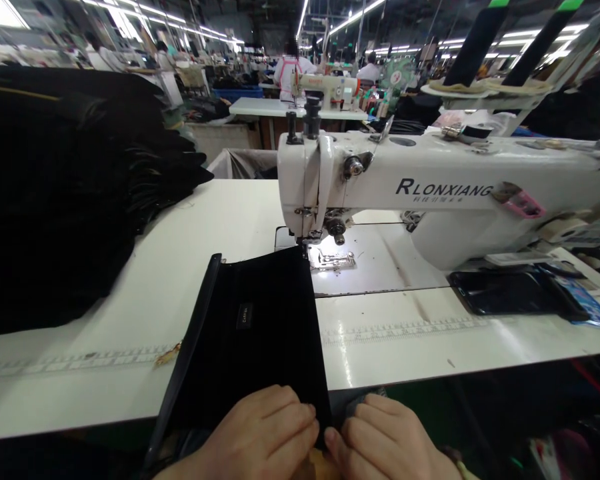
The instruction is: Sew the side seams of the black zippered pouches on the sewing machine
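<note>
Head view: my left hand (263, 433) and right hand (387, 440), fingers pinching the near edge of a black fabric panel (255, 333), hold it flat on the desk before the sewing machine (430, 187), its far edge at the needle, stitching apparently unstarted.

A garment factory floor. A white industrial sewing machine (430, 187) stands on a long white worktable (180, 267), beside a tall stack of black cut fabric pieces (65, 193). Behind, rows of similar sewing stations (320, 90) with seated workers recede under long fluorescent ceiling strip lights (350, 19), though distant details look blurred.
</note>
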A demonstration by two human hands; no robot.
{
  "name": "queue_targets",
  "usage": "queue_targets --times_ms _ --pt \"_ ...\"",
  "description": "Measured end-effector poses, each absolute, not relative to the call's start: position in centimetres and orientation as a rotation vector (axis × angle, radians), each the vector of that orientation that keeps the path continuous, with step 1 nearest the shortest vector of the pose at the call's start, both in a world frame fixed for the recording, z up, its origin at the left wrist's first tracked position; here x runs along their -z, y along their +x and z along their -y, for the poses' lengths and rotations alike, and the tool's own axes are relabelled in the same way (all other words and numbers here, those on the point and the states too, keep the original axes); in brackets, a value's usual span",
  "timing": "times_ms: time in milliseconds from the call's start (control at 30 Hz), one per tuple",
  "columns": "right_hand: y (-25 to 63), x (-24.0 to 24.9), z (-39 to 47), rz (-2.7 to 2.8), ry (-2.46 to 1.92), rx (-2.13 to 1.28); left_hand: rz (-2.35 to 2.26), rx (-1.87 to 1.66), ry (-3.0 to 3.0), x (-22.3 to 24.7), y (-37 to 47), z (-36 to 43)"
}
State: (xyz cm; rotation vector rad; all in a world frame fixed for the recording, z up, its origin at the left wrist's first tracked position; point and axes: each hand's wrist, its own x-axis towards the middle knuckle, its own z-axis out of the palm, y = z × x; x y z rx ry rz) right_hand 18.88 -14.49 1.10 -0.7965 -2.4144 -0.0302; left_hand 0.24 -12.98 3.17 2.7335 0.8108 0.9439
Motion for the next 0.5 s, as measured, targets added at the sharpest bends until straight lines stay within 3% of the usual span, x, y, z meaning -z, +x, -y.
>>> queue_targets --times_ms 267,500 --pt "18.4 -1.5 11.7 2.445 -0.787 -0.131 -0.686 -0.819 2.710 -0.5 -1.0 10.1" --pt "18.2 -1.0 8.9 2.561 -0.835 -0.221 -0.626 -0.765 2.816 -1.7 -0.9 6.9"
